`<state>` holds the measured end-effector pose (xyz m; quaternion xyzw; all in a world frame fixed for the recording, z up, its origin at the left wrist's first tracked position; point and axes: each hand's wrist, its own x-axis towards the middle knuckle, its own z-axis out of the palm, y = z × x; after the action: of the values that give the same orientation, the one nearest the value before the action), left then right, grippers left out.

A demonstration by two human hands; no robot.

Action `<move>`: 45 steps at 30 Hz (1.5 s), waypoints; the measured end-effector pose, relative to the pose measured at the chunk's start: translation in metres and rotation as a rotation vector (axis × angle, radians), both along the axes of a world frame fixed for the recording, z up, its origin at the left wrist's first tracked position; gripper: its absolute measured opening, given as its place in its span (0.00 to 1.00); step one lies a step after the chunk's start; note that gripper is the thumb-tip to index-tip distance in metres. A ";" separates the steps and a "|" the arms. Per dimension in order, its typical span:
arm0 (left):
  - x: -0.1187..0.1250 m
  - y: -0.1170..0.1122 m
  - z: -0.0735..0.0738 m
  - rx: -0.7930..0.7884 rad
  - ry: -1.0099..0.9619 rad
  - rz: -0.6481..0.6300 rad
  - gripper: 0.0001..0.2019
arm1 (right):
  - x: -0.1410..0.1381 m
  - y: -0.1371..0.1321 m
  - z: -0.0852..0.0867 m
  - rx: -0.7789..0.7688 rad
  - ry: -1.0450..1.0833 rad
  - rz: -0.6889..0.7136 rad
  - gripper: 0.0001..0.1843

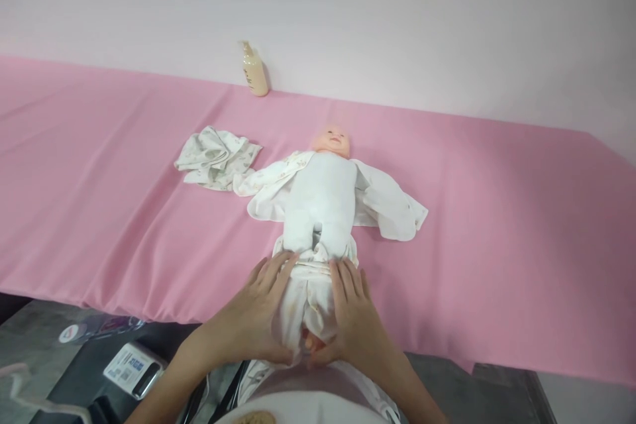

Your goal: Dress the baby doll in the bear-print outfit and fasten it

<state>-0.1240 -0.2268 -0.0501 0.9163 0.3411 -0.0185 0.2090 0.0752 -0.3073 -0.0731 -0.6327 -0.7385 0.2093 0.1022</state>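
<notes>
A baby doll (322, 199) lies on its back on the pink-covered table (497, 212), head away from me, with an open white printed garment (392, 202) spread under it. White trousers (308, 298) cover its legs at the table's near edge. My left hand (253, 321) grips the left side of the trousers with its fingers up at the waistband. My right hand (355, 318) grips the right side the same way. Both hands press the cloth around the doll's legs.
A crumpled printed cloth (216, 158) lies left of the doll. A cream pump bottle (254, 70) stands at the back by the wall. On the floor at lower left lies a small labelled device (133, 369).
</notes>
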 end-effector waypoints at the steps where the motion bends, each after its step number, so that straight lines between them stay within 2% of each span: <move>1: 0.001 -0.001 0.000 0.045 0.001 -0.020 0.58 | -0.003 0.000 0.001 -0.018 -0.004 -0.004 0.72; 5: 0.005 -0.005 -0.001 0.195 -0.019 -0.086 0.47 | -0.011 -0.003 0.003 -0.002 -0.024 -0.027 0.63; 9: 0.009 -0.006 0.002 0.225 -0.058 -0.102 0.42 | -0.012 -0.008 -0.005 0.062 -0.054 -0.030 0.57; 14: 0.015 -0.010 0.003 0.156 -0.092 -0.093 0.37 | -0.009 -0.012 -0.007 0.203 -0.027 -0.007 0.50; 18: 0.013 -0.016 -0.003 0.031 -0.111 -0.141 0.35 | -0.009 -0.019 -0.003 0.213 0.093 0.002 0.47; 20: 0.011 -0.020 -0.007 0.027 -0.150 -0.188 0.32 | -0.013 -0.024 -0.006 0.232 0.136 -0.020 0.45; 22: 0.008 -0.026 -0.009 0.104 -0.237 -0.238 0.27 | -0.018 -0.029 -0.012 0.287 0.181 -0.044 0.40; 25: 0.005 -0.035 -0.009 0.334 -0.392 -0.273 0.19 | -0.025 -0.033 -0.021 0.444 0.280 -0.056 0.31; 29: 0.004 -0.047 -0.007 0.610 -0.520 -0.298 0.13 | -0.030 -0.036 -0.023 0.676 0.366 -0.009 0.21; 33: 0.000 -0.058 -0.012 0.719 -0.548 -0.287 0.15 | -0.032 -0.045 -0.021 0.718 0.323 0.029 0.24; 36: -0.003 -0.064 -0.016 0.742 -0.578 -0.244 0.16 | -0.035 -0.053 -0.018 0.687 0.314 -0.020 0.27; 42: -0.006 -0.074 -0.024 0.777 -0.618 -0.163 0.13 | -0.047 -0.065 -0.007 0.583 0.483 -0.107 0.31; 45: -0.007 -0.076 -0.032 0.820 -0.651 -0.106 0.15 | -0.051 -0.069 -0.006 0.593 0.538 -0.145 0.30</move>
<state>-0.1315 -0.3024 -0.0820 0.8971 0.1908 0.3917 -0.0731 0.0242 -0.3764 -0.0794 -0.5488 -0.6672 0.1376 0.4845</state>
